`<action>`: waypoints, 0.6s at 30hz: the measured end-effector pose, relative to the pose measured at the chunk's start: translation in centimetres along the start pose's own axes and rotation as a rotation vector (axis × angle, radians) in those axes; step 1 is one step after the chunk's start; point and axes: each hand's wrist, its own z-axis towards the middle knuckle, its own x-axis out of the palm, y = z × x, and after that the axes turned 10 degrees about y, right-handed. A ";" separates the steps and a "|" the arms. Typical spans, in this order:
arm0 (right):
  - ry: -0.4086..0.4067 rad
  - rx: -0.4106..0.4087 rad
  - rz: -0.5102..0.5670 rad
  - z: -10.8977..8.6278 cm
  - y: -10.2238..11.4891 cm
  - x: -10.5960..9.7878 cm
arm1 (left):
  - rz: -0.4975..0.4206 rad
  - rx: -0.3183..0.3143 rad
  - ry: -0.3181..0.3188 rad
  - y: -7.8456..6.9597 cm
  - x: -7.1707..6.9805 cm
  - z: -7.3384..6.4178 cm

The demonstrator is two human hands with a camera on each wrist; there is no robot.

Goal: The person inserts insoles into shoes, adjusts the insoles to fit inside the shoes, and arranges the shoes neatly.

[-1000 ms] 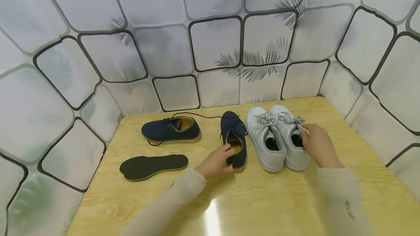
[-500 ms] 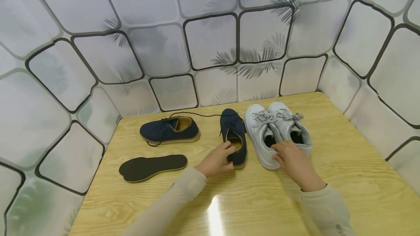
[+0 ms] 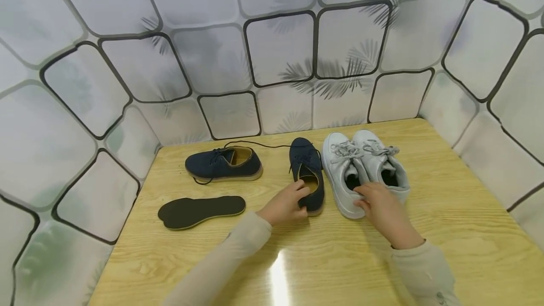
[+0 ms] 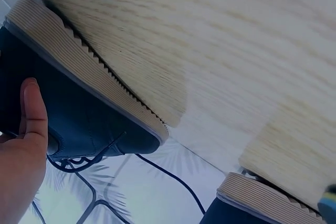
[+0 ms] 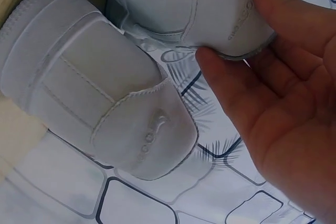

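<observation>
In the head view, my left hand point(image 3: 284, 206) grips the heel of a navy lace-up shoe point(image 3: 300, 153), toe pointing to the wall. The left wrist view shows a digit point(image 4: 34, 106) pressed along the shoe's side point(image 4: 79, 109). My right hand point(image 3: 384, 214) pinches the heel collar of the left white sneaker point(image 3: 336, 184); the right wrist view has the thumb and fingers on either side of that heel point(image 5: 220, 17). Close alongside stands the right white sneaker point(image 3: 366, 140), laces tied, its heel partly hidden behind my hand. All toes face the wall.
A second navy shoe point(image 3: 203, 164) lies farther left, toe leftward, with a long dark lace point(image 3: 272, 145) trailing toward the first. In front of it rests a dark insole point(image 3: 200, 211). The wooden table point(image 3: 340, 263) meets patterned walls point(image 3: 280, 51) at the back and sides.
My right hand has moved left from the right white sneaker's heel to the left one's and grips there. My left hand stays on the navy shoe. The head view shifts slightly.
</observation>
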 end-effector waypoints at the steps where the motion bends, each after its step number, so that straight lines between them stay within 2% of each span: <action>1: 0.006 0.003 0.004 0.1 0.2 -0.1 | 0.008 0.000 -0.011 0.0 0.0 -0.1; 5: 0.048 0.039 0.028 0.4 0.7 -0.4 | 0.020 -0.021 -0.055 -0.3 0.2 -0.5; 11: 0.121 0.100 0.078 0.9 0.9 -0.6 | -0.017 -0.123 -0.086 -1.0 0.4 -1.1; 14: 0.171 0.133 0.092 1.3 1.0 -0.8 | -0.140 -0.182 -0.084 -1.2 -0.6 -1.8; 16: 0.192 0.146 0.098 1.4 0.9 -1.0 | -0.244 -0.237 -0.078 -0.9 -2.1 -2.8; 18: 0.202 0.153 0.104 1.4 0.8 -1.2 | -0.314 -0.312 -0.076 0.2 -3.9 -4.4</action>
